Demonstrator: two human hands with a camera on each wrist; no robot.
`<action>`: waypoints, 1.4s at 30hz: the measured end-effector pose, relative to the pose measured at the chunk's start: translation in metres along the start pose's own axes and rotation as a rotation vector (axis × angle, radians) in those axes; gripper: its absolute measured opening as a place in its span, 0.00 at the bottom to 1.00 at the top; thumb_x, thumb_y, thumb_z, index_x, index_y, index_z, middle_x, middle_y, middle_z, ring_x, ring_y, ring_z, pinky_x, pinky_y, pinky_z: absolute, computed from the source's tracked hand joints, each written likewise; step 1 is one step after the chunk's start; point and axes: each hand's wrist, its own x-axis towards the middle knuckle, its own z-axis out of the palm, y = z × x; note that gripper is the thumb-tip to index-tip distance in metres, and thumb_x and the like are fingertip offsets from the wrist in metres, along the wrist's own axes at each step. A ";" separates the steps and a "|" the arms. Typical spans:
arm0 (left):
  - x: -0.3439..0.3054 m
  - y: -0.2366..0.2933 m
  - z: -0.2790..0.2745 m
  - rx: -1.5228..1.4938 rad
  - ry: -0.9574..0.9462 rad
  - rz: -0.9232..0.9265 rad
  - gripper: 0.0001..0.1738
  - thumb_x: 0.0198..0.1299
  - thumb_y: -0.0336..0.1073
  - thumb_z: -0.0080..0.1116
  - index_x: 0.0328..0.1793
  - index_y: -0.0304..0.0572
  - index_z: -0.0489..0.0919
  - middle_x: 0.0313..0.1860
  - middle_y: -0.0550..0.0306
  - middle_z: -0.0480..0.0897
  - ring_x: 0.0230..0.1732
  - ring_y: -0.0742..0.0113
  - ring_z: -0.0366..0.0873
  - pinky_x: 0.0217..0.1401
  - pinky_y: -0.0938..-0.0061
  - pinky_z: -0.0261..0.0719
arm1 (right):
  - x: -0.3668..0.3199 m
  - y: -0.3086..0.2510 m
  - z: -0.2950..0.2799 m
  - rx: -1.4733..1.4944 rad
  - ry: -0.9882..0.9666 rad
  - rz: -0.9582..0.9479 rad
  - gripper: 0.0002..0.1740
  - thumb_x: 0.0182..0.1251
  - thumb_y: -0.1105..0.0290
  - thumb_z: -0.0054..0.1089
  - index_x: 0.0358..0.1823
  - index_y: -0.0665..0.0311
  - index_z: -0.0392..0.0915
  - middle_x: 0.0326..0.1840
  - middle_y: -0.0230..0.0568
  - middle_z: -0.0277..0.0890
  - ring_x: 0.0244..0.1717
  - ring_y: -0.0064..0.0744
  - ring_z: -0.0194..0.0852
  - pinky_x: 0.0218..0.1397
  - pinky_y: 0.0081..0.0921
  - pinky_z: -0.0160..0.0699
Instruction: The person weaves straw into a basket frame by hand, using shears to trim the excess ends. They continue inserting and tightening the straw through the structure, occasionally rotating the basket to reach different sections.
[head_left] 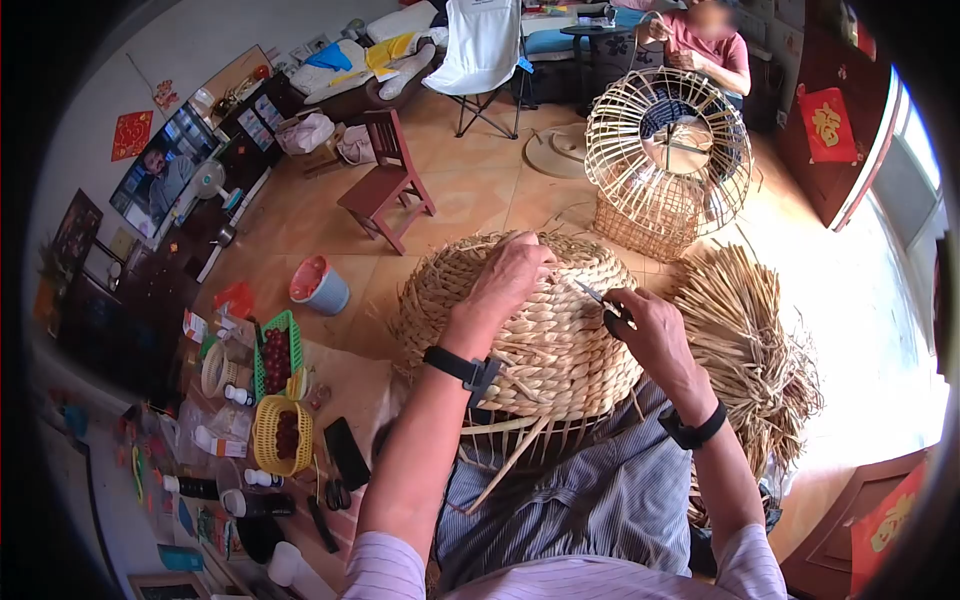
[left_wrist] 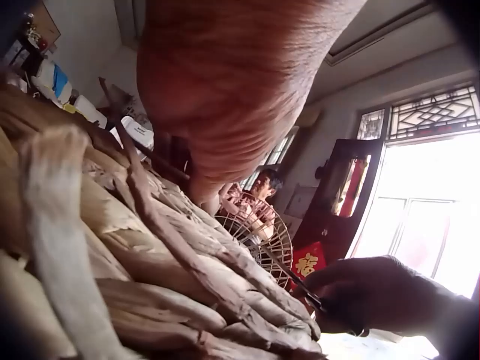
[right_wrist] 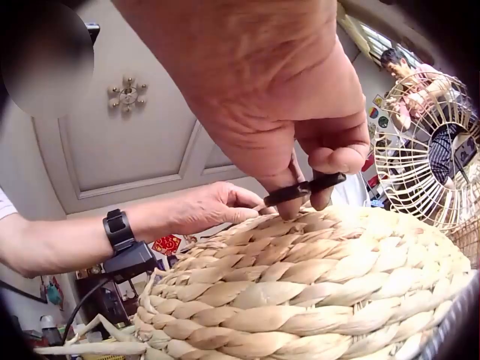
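Observation:
A pale basket of braided dry leaf (head_left: 570, 350) rests tilted on the person's lap, with loose ends sticking out at its lower side. The left hand (head_left: 510, 275) lies over its upper part; in the right wrist view the thumb and fingers of the left hand (right_wrist: 214, 208) pinch at the weave (right_wrist: 300, 277). Beside it, the right hand (head_left: 652, 335) grips small dark-handled scissors (head_left: 616, 318) with fingers through the handles, the blades pointing at the weave. In the left wrist view the scissors (left_wrist: 311, 300) reach the basket's edge from the right hand (left_wrist: 382, 296).
A bundle of dry stalks (head_left: 745, 350) lies right of the basket. Ahead, another person (head_left: 708, 50) sits behind an open-ribbed frame (head_left: 670, 150). A wooden chair (head_left: 385, 185), a bin (head_left: 320, 287) and fruit baskets (head_left: 283, 435) stand to the left.

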 end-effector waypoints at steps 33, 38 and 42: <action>-0.024 0.025 0.020 -0.114 0.559 -0.149 0.08 0.66 0.27 0.74 0.48 0.41 0.86 0.43 0.53 0.87 0.51 0.50 0.85 0.58 0.55 0.83 | 0.012 -0.028 0.013 -0.103 -0.032 -0.067 0.09 0.72 0.70 0.68 0.50 0.61 0.87 0.36 0.54 0.83 0.39 0.59 0.87 0.44 0.54 0.84; -0.032 -0.011 -0.009 -0.126 0.725 -0.376 0.12 0.68 0.25 0.74 0.55 0.40 0.86 0.47 0.48 0.90 0.50 0.46 0.87 0.57 0.53 0.84 | 0.009 -0.025 0.010 -0.049 0.048 -0.013 0.15 0.71 0.67 0.72 0.57 0.58 0.89 0.40 0.53 0.85 0.44 0.59 0.88 0.48 0.52 0.86; -0.034 -0.016 -0.028 0.161 0.531 -0.207 0.23 0.67 0.23 0.74 0.68 0.39 0.83 0.55 0.40 0.89 0.55 0.42 0.88 0.61 0.50 0.86 | 0.013 -0.027 0.011 -0.086 0.005 -0.045 0.19 0.70 0.66 0.74 0.60 0.58 0.89 0.45 0.54 0.86 0.52 0.58 0.87 0.52 0.52 0.86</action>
